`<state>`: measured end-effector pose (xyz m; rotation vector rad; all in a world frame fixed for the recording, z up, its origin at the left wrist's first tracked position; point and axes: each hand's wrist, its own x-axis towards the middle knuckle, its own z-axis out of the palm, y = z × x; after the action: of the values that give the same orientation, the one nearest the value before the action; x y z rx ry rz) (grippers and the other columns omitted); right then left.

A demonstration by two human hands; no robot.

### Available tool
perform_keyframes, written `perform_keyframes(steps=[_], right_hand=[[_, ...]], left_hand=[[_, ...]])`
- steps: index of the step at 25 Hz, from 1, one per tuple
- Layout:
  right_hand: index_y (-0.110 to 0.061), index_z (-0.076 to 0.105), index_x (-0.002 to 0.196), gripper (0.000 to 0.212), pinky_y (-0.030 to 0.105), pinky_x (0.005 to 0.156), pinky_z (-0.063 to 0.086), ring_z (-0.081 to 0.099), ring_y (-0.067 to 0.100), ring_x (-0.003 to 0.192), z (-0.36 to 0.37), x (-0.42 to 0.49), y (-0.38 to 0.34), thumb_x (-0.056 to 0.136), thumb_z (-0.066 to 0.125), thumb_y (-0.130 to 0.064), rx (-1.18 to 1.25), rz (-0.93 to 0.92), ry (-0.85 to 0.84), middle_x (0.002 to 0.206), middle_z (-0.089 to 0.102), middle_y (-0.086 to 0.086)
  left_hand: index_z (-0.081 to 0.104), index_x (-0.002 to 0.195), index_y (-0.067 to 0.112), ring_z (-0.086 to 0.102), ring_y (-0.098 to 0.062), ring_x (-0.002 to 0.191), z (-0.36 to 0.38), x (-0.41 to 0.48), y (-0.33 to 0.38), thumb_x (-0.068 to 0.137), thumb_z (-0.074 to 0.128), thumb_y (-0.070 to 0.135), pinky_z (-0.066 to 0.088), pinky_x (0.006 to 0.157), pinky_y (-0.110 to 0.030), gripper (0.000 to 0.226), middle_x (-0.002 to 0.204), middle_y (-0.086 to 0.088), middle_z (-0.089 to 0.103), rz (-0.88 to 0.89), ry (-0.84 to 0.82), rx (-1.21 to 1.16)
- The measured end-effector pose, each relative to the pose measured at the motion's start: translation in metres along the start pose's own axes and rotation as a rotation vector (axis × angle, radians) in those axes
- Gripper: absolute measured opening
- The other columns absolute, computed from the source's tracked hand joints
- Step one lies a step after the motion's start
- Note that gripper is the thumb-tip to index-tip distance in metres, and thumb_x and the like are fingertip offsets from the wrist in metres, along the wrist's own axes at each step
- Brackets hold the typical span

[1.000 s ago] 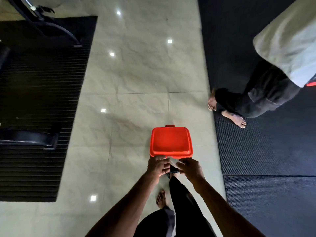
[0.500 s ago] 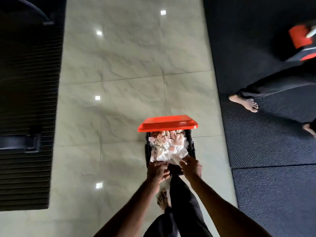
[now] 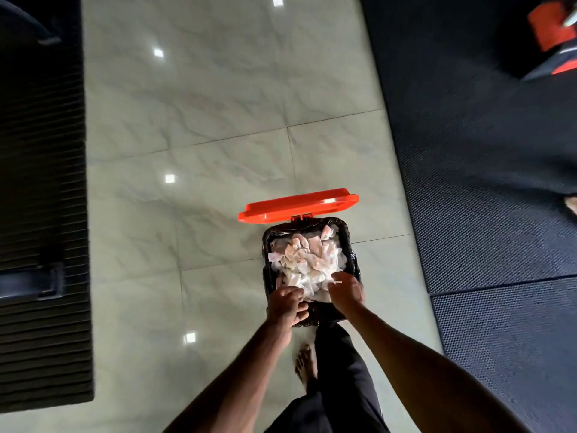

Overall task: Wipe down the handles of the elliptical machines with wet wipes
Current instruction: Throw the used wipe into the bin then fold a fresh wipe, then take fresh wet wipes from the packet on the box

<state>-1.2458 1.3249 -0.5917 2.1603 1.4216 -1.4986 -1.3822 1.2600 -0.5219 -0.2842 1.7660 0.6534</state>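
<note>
A black pedal bin lined with a black bag stands on the tiled floor, its red lid tipped up at the far side. Crumpled white used wipes fill it to the rim. My left hand hovers at the bin's near left corner with its fingers curled; whether it holds a wipe is hidden. My right hand reaches over the near right rim, its fingers down on the pile of wipes. My dark-trousered leg runs to the bin's base. No elliptical handle is in view.
A ribbed black mat with machine parts lies along the left. Dark rubber flooring covers the right side, with a red and black object at the top right and another person's foot at the right edge. My bare foot stands on the glossy tiles.
The bin's red lid went from closed to raised, exposing the wipes. My right hand has moved forward from the rim onto the pile. The other person has moved off to the right.
</note>
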Motion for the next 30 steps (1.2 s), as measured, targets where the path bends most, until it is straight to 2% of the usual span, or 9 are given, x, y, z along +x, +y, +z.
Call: perform_keyframes(steps=[3, 7, 12, 16, 20, 22, 25, 28, 30], right_hand=[[-0.021, 0.076, 0.12, 0.032, 0.031, 0.096, 0.047, 0.062, 0.03, 0.122, -0.022, -0.032, -0.003, 0.089, 0.067, -0.018, 0.027, -0.013, 0.027, 0.129, 0.071, 0.008], [-0.024, 0.078, 0.11, 0.028, 0.032, 0.095, 0.049, 0.064, 0.032, 0.117, -0.05, -0.085, -0.012, 0.087, 0.064, -0.013, 0.099, -0.009, 0.105, 0.121, 0.074, 0.01], [-0.023, 0.079, 0.106, 0.022, 0.033, 0.088, 0.053, 0.069, 0.031, 0.108, -0.055, -0.156, -0.027, 0.087, 0.07, -0.015, 0.236, -0.056, 0.196, 0.113, 0.077, 0.009], [-0.019, 0.079, 0.106, 0.018, 0.029, 0.078, 0.047, 0.07, 0.028, 0.101, -0.057, -0.208, -0.042, 0.09, 0.07, -0.019, 0.293, -0.118, 0.255, 0.109, 0.078, 0.008], [-0.032, 0.075, 0.076, 0.02, 0.036, 0.066, 0.048, 0.058, 0.021, 0.069, -0.064, -0.25, -0.031, 0.072, 0.055, -0.037, 0.488, -0.073, 0.26, 0.07, 0.069, 0.002], [-0.026, 0.069, 0.071, 0.021, 0.037, 0.064, 0.046, 0.054, 0.02, 0.066, -0.068, -0.269, -0.014, 0.064, 0.056, -0.041, 0.617, -0.072, 0.266, 0.061, 0.057, -0.005], [-0.007, 0.064, 0.085, 0.04, 0.036, 0.069, 0.044, 0.054, 0.017, 0.073, -0.087, -0.305, 0.017, 0.065, 0.063, -0.041, 0.799, -0.099, 0.338, 0.071, 0.058, -0.004], [-0.014, 0.073, 0.095, 0.008, 0.04, 0.074, 0.056, 0.063, 0.018, 0.077, -0.116, -0.348, 0.058, 0.091, 0.067, -0.017, 0.984, -0.074, 0.447, 0.085, 0.07, 0.003], [-0.017, 0.074, 0.102, 0.012, 0.041, 0.081, 0.06, 0.066, 0.018, 0.08, -0.137, -0.378, 0.106, 0.095, 0.065, -0.012, 1.082, -0.039, 0.545, 0.089, 0.072, 0.004]], left_hand=[[0.066, 0.099, 0.009, 0.067, -0.019, 0.07, -0.004, -0.03, 0.017, 0.1, 0.06, 0.006, 0.058, 0.067, -0.032, 0.006, 0.085, -0.008, 0.066, 0.032, -0.019, -0.009], [0.067, 0.103, 0.009, 0.058, -0.007, 0.043, -0.018, -0.085, 0.04, 0.1, 0.058, 0.005, 0.056, 0.056, -0.027, 0.01, 0.077, -0.005, 0.062, 0.125, -0.08, 0.036], [0.067, 0.095, 0.013, 0.057, -0.015, 0.057, -0.054, -0.152, 0.05, 0.099, 0.058, 0.007, 0.05, 0.049, -0.023, 0.011, 0.078, -0.006, 0.061, 0.217, -0.126, 0.067], [0.065, 0.092, 0.01, 0.059, -0.015, 0.055, -0.08, -0.191, 0.048, 0.098, 0.057, 0.007, 0.051, 0.052, -0.026, 0.01, 0.071, -0.005, 0.059, 0.294, -0.164, 0.081], [0.064, 0.095, 0.008, 0.064, -0.02, 0.066, -0.09, -0.223, 0.039, 0.1, 0.06, 0.012, 0.059, 0.067, -0.036, 0.007, 0.078, -0.007, 0.064, 0.318, -0.207, 0.105], [0.065, 0.092, 0.009, 0.065, -0.021, 0.068, -0.087, -0.242, 0.031, 0.1, 0.06, 0.013, 0.061, 0.069, -0.037, 0.01, 0.079, -0.007, 0.065, 0.327, -0.238, 0.145], [0.064, 0.089, 0.008, 0.065, -0.02, 0.067, -0.069, -0.27, 0.012, 0.1, 0.058, 0.012, 0.06, 0.065, -0.033, 0.013, 0.079, -0.007, 0.066, 0.347, -0.299, 0.243], [0.058, 0.086, 0.009, 0.057, -0.02, 0.059, -0.031, -0.308, -0.017, 0.1, 0.055, 0.008, 0.053, 0.054, -0.028, 0.015, 0.073, -0.009, 0.057, 0.398, -0.39, 0.355], [0.057, 0.084, 0.011, 0.056, -0.02, 0.058, 0.005, -0.338, -0.051, 0.1, 0.054, 0.008, 0.05, 0.052, -0.027, 0.016, 0.073, -0.009, 0.056, 0.437, -0.455, 0.461]])
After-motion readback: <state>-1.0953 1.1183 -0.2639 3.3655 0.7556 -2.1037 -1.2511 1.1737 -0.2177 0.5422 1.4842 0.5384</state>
